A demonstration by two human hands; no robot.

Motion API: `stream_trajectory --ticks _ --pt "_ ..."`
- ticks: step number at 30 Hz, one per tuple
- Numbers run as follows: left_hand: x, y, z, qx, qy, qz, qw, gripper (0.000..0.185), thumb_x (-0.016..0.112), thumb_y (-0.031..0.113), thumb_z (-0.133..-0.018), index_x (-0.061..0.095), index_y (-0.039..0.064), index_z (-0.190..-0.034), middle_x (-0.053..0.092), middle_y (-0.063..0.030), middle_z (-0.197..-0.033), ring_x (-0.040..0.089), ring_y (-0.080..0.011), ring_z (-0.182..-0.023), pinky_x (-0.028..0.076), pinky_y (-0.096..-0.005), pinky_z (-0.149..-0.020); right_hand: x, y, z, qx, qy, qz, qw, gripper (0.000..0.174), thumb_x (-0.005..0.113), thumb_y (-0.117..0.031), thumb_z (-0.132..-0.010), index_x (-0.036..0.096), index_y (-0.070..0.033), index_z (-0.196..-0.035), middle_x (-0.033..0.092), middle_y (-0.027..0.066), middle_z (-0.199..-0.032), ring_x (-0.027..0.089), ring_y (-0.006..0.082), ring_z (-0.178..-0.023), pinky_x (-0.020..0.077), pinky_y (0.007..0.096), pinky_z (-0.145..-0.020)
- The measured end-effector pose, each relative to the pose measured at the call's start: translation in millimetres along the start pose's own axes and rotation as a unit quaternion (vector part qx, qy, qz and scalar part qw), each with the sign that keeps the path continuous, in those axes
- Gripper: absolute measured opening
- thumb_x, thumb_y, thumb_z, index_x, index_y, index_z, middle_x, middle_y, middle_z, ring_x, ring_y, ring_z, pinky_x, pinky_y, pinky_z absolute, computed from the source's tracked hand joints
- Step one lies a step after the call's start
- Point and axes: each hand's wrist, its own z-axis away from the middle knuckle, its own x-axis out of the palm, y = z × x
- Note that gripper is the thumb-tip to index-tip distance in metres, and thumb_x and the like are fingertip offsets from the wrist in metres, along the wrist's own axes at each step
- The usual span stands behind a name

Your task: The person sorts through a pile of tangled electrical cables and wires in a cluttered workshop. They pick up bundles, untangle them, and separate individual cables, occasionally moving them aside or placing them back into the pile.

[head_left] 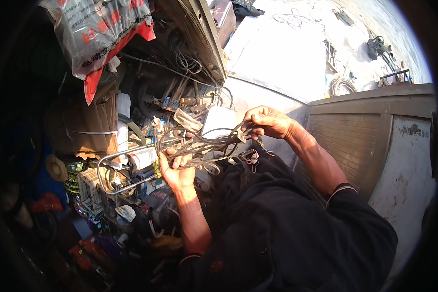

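A looped bundle of dark electrical cable (200,146) stretches between my two hands over the cluttered area. My left hand (178,168), palm up, has its fingers closed around the bundle's left part. At the other end, my right hand (268,122) pinches the loops between thumb and fingers, beside what looks like a plug (242,137). Loose ends with thin red and white wires (253,157) hang below the bundle near my dark clothing. A bent metal tube frame (107,175) stands just left of my left hand.
Cardboard (91,127) and a mass of tools and small items lie to the left. A printed plastic bag (102,40) hangs at the upper left. A panelled metal door (346,135) stands at the right. Coiled cable (342,85) lies on the sunlit ground beyond.
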Motion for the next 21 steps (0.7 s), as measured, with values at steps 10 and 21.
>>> stream_trajectory --ticks 10,21 --pt "4.9 -3.9 2.3 -0.023 0.014 0.03 0.999 0.027 0.061 0.033 -0.101 0.061 0.006 -0.103 0.067 -0.0017 -0.091 0.05 -0.0093 -0.058 0.04 -0.0298 -0.06 7.7 -2.4 1.3 0.058 0.0 0.42 0.905 0.042 0.086 -0.014 -0.079 0.064 -0.003 -0.113 0.07 0.0044 -0.092 0.065 0.0121 -0.081 0.0533 0.0293 -0.071" --pt "2.0 -3.5 -8.4 -0.028 0.013 0.017 0.999 0.027 0.056 0.032 -0.104 0.06 0.006 -0.1 0.066 -0.0031 -0.09 0.051 -0.01 -0.059 0.042 -0.0305 -0.06 23.0 4.9 10.7 0.111 -0.035 0.483 0.868 0.058 0.084 -0.006 -0.077 0.057 -0.004 -0.129 0.068 0.0103 -0.109 0.066 0.0168 -0.091 0.0545 0.032 -0.079"
